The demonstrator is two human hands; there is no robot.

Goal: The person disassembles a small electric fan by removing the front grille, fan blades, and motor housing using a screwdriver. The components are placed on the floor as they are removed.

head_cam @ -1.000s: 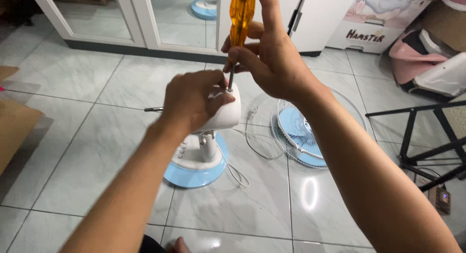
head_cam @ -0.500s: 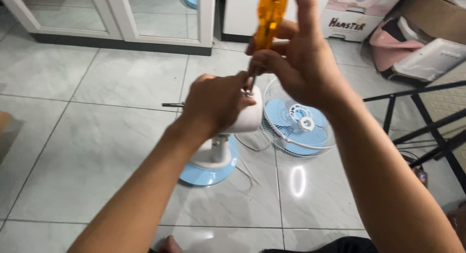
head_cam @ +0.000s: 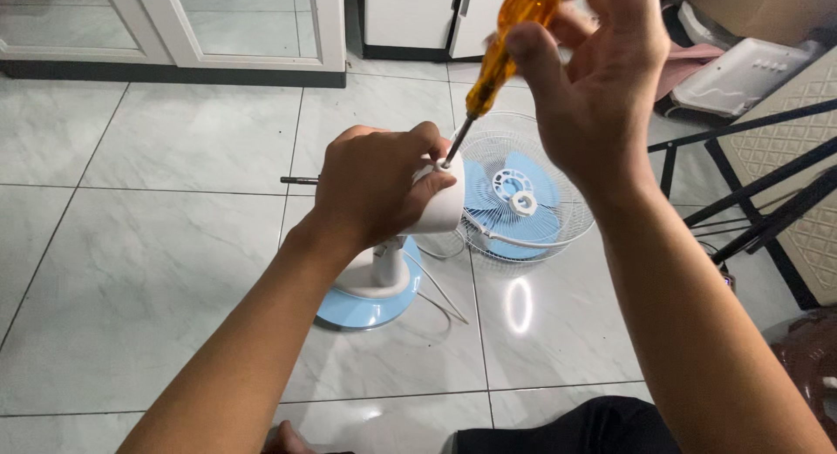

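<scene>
since a moment ago the screwdriver [head_cam: 504, 49] has tilted over to the right, its orange handle now leaning away from my left hand [head_cam: 377, 186]. its tip sits on top of the white fan motor housing [head_cam: 440, 208], right at my left fingertips. my right hand [head_cam: 597, 88] pinches the handle, fingers partly spread. my left hand wraps tight round the housing. below it stands the blue fan base [head_cam: 366, 301]; just right of it lies the fan grille [head_cam: 523, 197] on the tiled floor [head_cam: 157, 245].
</scene>
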